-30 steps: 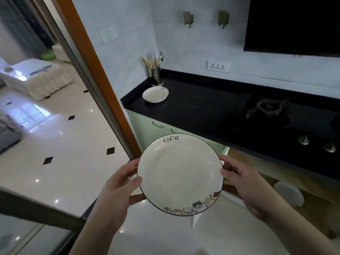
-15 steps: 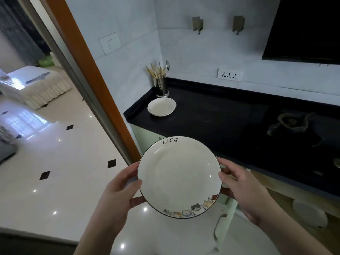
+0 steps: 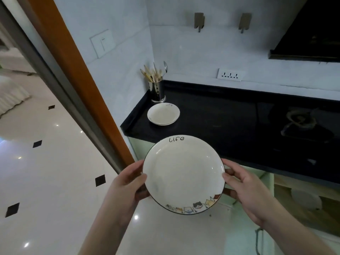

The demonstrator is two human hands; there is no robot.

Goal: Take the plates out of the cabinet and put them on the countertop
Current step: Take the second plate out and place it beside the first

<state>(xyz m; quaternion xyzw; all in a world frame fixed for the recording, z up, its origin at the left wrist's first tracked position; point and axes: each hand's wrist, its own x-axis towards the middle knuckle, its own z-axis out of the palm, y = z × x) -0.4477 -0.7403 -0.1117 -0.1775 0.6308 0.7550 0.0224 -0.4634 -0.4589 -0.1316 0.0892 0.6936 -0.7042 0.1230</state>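
Plate in transit: round white ceramic plate with black rim, "Life" lettering and a cat border (image 3: 184,174) is carried level, with both hands gripping it at opposite rim edges. Left hand (image 3: 128,183) has thumb over the rim, fingers underneath; right hand (image 3: 244,188) mirrors it. Neither hand is free.

Landmark is the glossy black stone desk (image 3: 230,126). The held plate hangs just in front of its front edge and below its surface level, so I judge it is not yet over the top. A matching white plate (image 3: 163,114) already sits on the desk's far left corner, just in front of a steel utensil holder with chopsticks (image 3: 157,89).

Key relation: the drop zone lies straight ahead and up from the hands, slightly left of centre, so the left hand is nearer (marginally). The plate is round, so no long axis to align. Bare desk to the right of the set plate looks usable; a dark hob (image 3: 301,124) sits further right.
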